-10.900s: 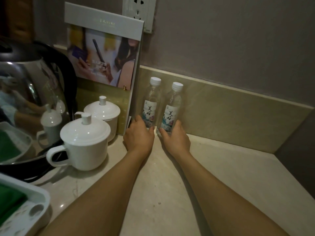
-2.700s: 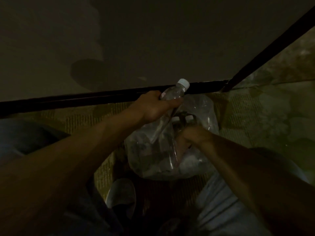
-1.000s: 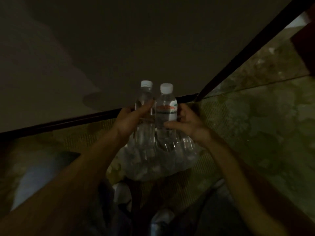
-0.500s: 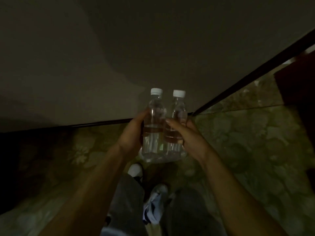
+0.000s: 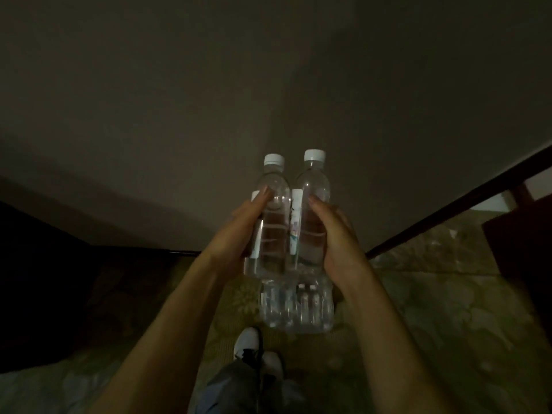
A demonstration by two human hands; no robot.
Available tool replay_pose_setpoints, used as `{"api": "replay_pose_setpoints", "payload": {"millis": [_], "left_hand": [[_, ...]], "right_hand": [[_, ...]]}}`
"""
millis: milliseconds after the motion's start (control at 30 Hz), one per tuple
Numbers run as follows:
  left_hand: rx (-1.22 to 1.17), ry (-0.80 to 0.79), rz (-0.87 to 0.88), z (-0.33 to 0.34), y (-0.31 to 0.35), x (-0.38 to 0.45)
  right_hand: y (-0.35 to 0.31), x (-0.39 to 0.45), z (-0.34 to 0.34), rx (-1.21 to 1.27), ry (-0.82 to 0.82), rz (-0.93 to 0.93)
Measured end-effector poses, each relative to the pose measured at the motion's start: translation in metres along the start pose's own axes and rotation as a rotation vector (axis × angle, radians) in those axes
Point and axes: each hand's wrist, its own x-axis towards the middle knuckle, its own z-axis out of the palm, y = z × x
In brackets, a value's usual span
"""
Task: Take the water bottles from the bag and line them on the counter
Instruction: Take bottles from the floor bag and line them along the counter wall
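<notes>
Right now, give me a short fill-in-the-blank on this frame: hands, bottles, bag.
1. Each of the two hands, left hand and right hand, holds ____ clear plastic water bottle.
2. Both bottles, left bottle and right bottle, have ____ caps.
3. The two held bottles are ____, caps up.
4. The clear plastic bag of remaining bottles sits on the ____.

Missing: one; white; upright; floor

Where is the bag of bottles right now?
In the head view, the bag sits on the patterned floor, low and central, just beyond the white shoe and below the two held bottles.
</notes>
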Motion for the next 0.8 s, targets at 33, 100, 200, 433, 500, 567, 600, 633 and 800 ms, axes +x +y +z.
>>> {"api": "replay_pose_setpoints", "payload": {"millis": [33, 100, 200, 433, 500, 567, 600, 633, 800], "left_hand": [[0.019, 0.042, 0.033, -0.001, 0.007, -0.007], [0.016, 0.107, 0.090, -0.001, 0.019, -0.023], [0.035, 0.196, 0.180, -0.006, 0.033, -0.049], [0.073, 0.220, 0.394, -0.046, 0.074, -0.107], [0.105, 0.263, 0.460, -0.066, 0.085, -0.126], [0.108, 0.302, 0.501, -0.083, 0.094, -0.140], [0.100, 0.323, 0.518, -0.091, 0.097, -0.145], [0.085, 0.349, 0.545, -0.104, 0.102, -0.155], [0.089, 0.450, 0.644, -0.189, 0.133, -0.226]], "right_hand": [[-0.006, -0.006, 0.008, 0.005, -0.017, -0.022], [-0.016, -0.017, 0.023, -0.009, -0.059, -0.073], [-0.026, -0.029, 0.043, -0.007, -0.117, -0.149], [-0.053, -0.055, 0.098, -0.078, -0.306, -0.304], [-0.060, -0.064, 0.126, -0.090, -0.352, -0.360], [-0.066, -0.069, 0.149, -0.112, -0.390, -0.412], [-0.069, -0.071, 0.159, -0.118, -0.412, -0.440], [-0.070, -0.075, 0.176, -0.125, -0.438, -0.462], [-0.065, -0.106, 0.284, -0.173, -0.535, -0.556]]}}
